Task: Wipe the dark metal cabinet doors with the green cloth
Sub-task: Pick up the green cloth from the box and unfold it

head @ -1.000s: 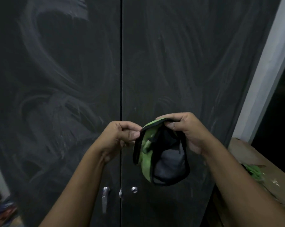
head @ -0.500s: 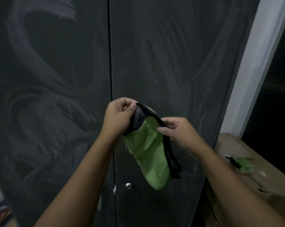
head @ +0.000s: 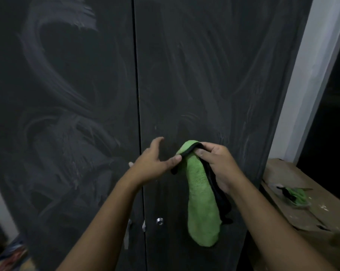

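My left hand [head: 153, 163] has let go of the green cloth [head: 202, 196]; half a second ago it pinched the black-trimmed top edge, now its fingers are spread and only the thumb tip sits just beside the fold. My right hand [head: 218, 167] has taken over, fingers curled tight on the top of the cloth, which hangs folded lengthwise in front of the right cabinet door [head: 214, 65] (green face toward me, black edging behind). I judge the refolding done and wiping ready to resume. Pale dusty swirls cover both this door and the left door [head: 63, 85]. A cardboard box [head: 302, 208] at right carries another green rag [head: 296, 196]. No brand, label or writing readable anywhere
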A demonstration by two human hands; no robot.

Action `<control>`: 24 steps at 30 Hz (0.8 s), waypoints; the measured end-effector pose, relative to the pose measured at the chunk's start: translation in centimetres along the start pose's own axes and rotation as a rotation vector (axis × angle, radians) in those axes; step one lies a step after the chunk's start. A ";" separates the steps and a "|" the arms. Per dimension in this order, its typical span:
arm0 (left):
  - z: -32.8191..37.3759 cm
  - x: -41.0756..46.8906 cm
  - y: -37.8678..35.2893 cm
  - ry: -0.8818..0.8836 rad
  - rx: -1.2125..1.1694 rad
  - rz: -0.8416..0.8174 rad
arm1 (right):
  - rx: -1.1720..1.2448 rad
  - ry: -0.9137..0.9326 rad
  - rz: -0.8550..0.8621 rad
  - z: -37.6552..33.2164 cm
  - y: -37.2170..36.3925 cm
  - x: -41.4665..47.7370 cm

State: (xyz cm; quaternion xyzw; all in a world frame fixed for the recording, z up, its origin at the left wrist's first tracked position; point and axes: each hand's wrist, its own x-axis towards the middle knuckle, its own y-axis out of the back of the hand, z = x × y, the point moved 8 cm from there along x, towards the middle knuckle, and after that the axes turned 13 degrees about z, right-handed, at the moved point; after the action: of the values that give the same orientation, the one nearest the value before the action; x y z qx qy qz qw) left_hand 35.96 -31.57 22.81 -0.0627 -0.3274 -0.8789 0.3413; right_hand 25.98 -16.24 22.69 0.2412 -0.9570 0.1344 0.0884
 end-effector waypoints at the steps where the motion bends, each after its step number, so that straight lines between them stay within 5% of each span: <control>1: -0.1 0.0 -0.7 -0.012 -0.063 -0.048 | 0.020 -0.004 -0.020 -0.2 -0.2 -0.1; 10: 8.8 2.7 1.4 -0.284 -0.182 0.176 | 0.080 0.097 0.024 -1.6 -0.3 0.0; 16: 12.5 2.1 -1.4 -0.304 0.079 -0.276 | 0.068 0.140 0.177 -4.0 3.1 0.6; 24: 16.9 4.2 -5.8 -0.509 0.003 -0.228 | -0.152 0.353 0.267 -8.4 8.6 2.2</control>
State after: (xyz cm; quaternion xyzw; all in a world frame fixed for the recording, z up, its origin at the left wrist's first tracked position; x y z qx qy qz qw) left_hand 27.13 -20.32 34.25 -0.2437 -0.4091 -0.8670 0.1468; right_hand 20.82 -7.40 29.30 0.0781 -0.9576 0.1123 0.2537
